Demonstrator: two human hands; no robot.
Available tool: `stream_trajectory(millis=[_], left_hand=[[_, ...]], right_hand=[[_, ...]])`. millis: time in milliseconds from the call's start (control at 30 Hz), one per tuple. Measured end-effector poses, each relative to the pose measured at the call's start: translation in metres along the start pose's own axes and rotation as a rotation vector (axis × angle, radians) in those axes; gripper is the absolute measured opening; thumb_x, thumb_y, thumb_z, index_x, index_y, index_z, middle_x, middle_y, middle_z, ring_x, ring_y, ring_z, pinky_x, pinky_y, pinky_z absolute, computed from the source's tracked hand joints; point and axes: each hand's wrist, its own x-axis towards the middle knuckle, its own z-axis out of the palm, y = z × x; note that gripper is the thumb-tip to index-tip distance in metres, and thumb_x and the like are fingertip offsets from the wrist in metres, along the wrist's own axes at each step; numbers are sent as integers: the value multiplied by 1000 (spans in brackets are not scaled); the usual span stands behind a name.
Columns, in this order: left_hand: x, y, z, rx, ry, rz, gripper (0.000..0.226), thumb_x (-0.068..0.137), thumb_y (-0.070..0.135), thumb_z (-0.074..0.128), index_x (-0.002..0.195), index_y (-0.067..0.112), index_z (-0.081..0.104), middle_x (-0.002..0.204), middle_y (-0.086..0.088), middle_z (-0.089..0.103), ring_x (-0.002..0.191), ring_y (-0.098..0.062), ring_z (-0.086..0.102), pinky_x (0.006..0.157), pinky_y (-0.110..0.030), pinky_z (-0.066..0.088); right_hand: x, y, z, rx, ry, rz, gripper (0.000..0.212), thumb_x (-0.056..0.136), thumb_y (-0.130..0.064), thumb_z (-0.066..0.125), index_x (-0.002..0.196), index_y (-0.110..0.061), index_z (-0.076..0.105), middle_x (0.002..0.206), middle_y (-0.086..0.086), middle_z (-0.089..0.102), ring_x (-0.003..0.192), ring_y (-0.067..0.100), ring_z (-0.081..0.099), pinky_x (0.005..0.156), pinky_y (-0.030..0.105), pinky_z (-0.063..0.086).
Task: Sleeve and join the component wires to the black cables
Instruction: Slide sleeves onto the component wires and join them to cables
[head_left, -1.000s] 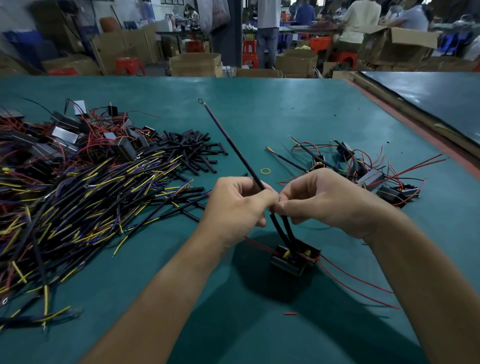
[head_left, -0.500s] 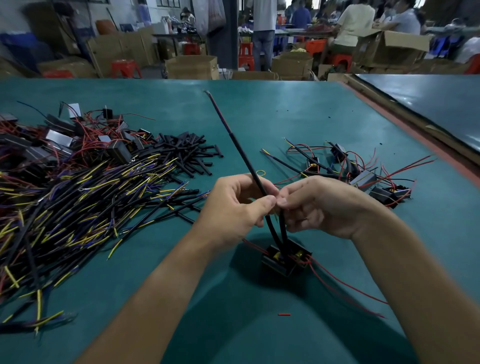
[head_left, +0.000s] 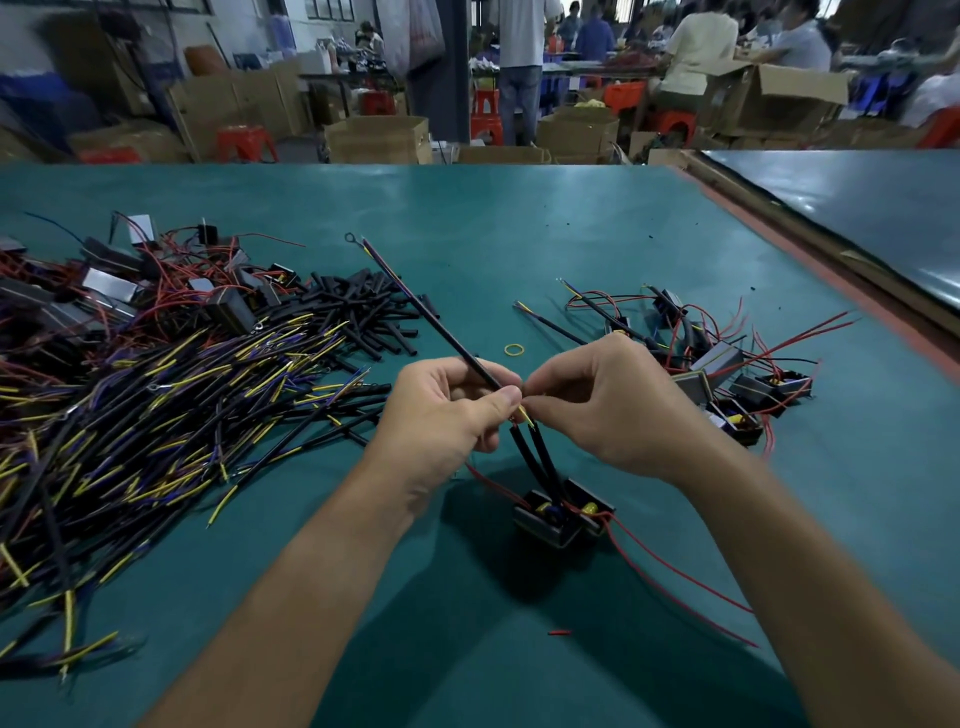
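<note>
**Now pinching wire ends above the component**

Held together over the green table mat, fingertips almost touching. Left hand pinched on a long thin black cable, slanting up and away to the left, with a small ring terminal at the far tip. Right hand pinched on yellow wire ends just beside the left thumb. Directly below both hands, on the mat: small black boxy component with yellow windings, two black sleeved leads rising to the fingers, thin red wires trailing right. Left of the hands, large pile of black-and-yellow cables; to the right, a group of finished components.
</note>
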Motion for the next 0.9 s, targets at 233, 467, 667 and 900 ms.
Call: stream_trajectory(millis=[233,467,667,900], left_hand=[[-1,0,1,28,3,-7,14,87,-5,65,82,8,67,51,6,63,42,-3,50,46,-15,47],[-1,0,1,99,6,13,15,86,-5,67,78,8,66,52,4,63,42,-3,52,45,-17,45],[0,1,-2,190,-44,-91,10,88,8,69,78,4,68,62,-1,69,41,-10,51,44,-20,44],[-2,3,-3,227,-80,-158,21,89,17,69,75,2,68,69,-12,66,45,-13,55,52,-27,46]], right_hand=[[-1,-4,-6,189,-82,42,8,81,-5,75,80,-12,77,71,3,75,62,7,63,63,30,54],[-3,-6,-11,263,-109,56,5,79,-4,78,77,-8,76,66,5,73,59,10,59,61,31,50],[-4,-7,-11,163,-103,22,5,80,-10,78,75,-12,77,66,6,73,59,14,62,59,41,53],[-5,-7,-13,131,-131,4,4,80,-12,78,76,-13,77,66,4,72,58,14,61,58,39,52]])
